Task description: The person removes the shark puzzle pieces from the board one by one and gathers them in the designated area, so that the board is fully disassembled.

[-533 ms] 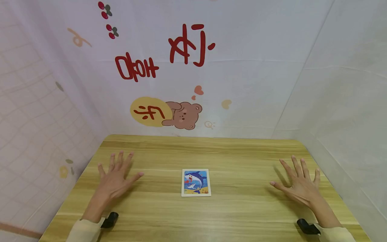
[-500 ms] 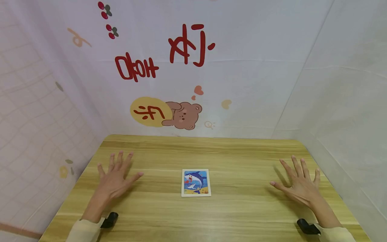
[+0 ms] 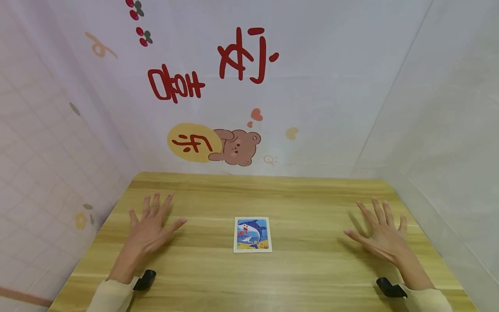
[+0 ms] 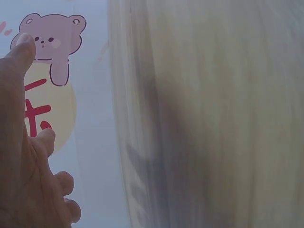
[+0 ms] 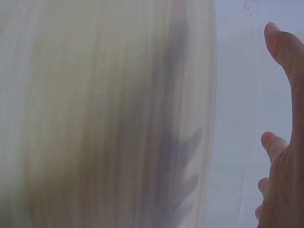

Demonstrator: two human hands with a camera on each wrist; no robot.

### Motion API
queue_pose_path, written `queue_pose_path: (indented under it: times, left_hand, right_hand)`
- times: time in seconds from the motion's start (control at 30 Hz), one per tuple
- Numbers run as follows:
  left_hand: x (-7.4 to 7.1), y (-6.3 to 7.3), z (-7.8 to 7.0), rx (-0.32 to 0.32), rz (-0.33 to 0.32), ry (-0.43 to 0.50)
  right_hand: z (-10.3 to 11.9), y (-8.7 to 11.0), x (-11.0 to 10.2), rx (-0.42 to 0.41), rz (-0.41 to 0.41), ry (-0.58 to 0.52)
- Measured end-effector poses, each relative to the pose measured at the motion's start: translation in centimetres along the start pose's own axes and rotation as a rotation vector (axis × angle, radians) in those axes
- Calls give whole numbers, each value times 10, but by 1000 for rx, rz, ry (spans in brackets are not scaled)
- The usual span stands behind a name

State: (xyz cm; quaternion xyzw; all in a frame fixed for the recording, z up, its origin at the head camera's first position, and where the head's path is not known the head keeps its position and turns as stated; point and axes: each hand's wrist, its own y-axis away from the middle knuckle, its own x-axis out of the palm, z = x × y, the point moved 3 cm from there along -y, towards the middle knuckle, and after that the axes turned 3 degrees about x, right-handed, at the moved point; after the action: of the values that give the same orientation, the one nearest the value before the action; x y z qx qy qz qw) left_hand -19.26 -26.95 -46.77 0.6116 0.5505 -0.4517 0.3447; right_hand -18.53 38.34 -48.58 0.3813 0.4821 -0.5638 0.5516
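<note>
A small picture puzzle with a pale border lies flat near the middle of the wooden table. Its picture shows a blue dolphin-like animal over sand. To the left of it, my left hand is held over the table with fingers spread and nothing in it. My right hand is spread likewise on the other side, well apart from the puzzle. In the left wrist view the left hand shows at the left edge, its shadow on the tabletop. The right wrist view has the right hand at its right edge.
Behind the table hangs a white cloth printed with red characters and a brown bear. More cloth closes in the left and right sides. A black wrist device sits at the left sleeve, another black device at the right.
Both hands have shifted slightly inward, the right a bit more than the left, fingers still spread. The head view has tilted very slightly. The puzzle stays in place on the table.
</note>
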Motion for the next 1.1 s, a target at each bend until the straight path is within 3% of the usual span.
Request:
queue_pose_path:
  times: [0.53,0.8,1.1]
  left_hand:
    - [23,-25,-31,30,25,49]
    - [36,-38,-54,61,28,38]
    - [49,-41,-67,75,39,23]
  right_hand:
    - [50,-24,19,-47,15,-127]
    - [76,-35,32,-77,31,-167]
    - [104,-43,47,-98,71,-213]
